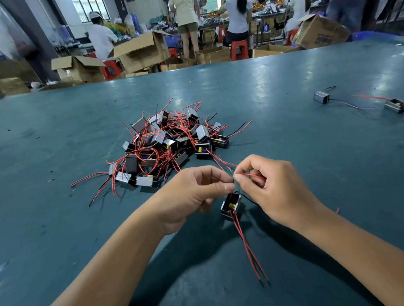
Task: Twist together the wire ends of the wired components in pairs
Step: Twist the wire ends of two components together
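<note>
My left hand (198,194) and my right hand (273,187) meet fingertip to fingertip above the green table (58,139), both pinching thin wire ends between thumb and forefinger. A red wire (252,175) runs across my right fingers. Below the pinch hangs a small black and silver wired component (230,207) with a yellow part inside; two red wires (250,249) trail from it toward me. A pile of several like components (164,145) with tangled red and black wires lies just beyond my hands; one red wire from it leads to my fingertips.
At the far right lie two components (321,96) (397,105), their wires running toward each other. Past the table's far edge stand open cardboard boxes (142,49), red stools (238,49) and several people at benches.
</note>
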Action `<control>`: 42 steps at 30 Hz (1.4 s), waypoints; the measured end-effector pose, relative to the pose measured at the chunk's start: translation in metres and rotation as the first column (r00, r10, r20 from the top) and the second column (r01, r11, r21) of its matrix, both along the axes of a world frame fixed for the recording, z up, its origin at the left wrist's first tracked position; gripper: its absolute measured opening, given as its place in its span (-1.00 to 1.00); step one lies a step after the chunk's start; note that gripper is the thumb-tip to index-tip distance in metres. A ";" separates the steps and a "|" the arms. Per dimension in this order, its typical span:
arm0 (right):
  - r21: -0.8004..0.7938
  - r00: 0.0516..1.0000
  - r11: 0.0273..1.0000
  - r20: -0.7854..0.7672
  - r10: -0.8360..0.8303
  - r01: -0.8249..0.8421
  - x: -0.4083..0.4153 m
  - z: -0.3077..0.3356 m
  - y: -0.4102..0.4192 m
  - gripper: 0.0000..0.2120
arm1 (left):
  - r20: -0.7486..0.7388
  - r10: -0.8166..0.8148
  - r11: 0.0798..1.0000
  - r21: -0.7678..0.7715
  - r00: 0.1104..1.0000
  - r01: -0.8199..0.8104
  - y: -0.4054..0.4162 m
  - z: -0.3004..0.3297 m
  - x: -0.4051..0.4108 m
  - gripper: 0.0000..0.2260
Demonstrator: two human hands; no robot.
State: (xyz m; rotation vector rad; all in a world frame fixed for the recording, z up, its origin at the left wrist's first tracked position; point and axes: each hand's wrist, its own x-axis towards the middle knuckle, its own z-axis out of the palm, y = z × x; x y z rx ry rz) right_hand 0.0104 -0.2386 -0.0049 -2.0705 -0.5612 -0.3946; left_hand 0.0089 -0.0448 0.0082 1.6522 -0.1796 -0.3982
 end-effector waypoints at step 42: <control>-0.413 0.961 0.909 -0.270 -0.066 -0.053 0.010 0.029 -0.054 -0.75 | 0.419 -0.081 0.752 0.622 0.905 -0.221 0.015 -0.008 0.008 -0.59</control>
